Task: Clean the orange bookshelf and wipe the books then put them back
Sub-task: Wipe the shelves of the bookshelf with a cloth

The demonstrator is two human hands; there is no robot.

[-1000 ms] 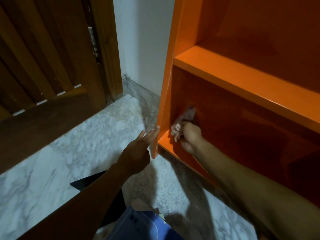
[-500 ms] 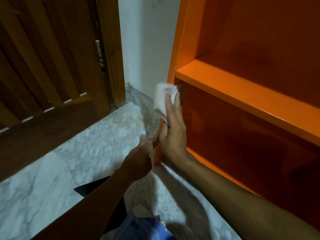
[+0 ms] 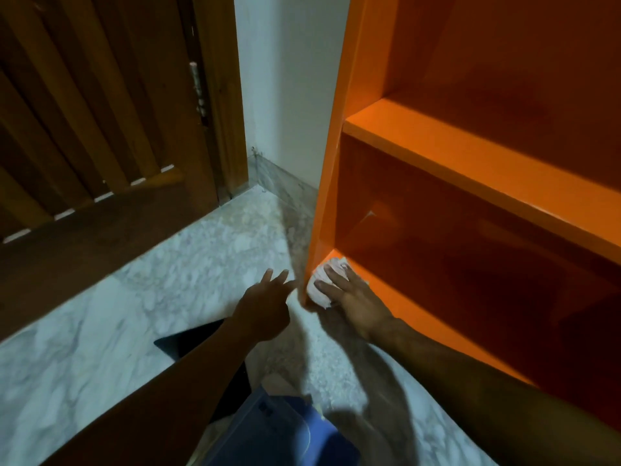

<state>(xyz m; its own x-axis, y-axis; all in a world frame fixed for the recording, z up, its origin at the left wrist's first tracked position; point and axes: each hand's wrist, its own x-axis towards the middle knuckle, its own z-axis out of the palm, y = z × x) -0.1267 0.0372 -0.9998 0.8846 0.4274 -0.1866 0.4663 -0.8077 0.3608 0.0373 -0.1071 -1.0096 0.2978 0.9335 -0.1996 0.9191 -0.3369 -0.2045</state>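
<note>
The cloth came down from the side panel to the bottom front corner of the shelf.

Half a second before, the right hand [image 3: 353,297] pressed the white cloth [image 3: 319,284] high on the orange bookshelf [image 3: 470,163] edge; now it pressed it flat, fingers spread, on the lowest board. The left hand [image 3: 265,307] stayed beside the panel, fingers straight, holding nothing. I judge wiping was unfinished; a blue book [image 3: 279,432] waited on the marble floor [image 3: 134,314].

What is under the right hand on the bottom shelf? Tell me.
A crumpled white cloth lies under the right hand, whose fingers press it onto the front left corner of the orange bookshelf's bottom board. The hand covers part of the cloth and the board beneath.
</note>
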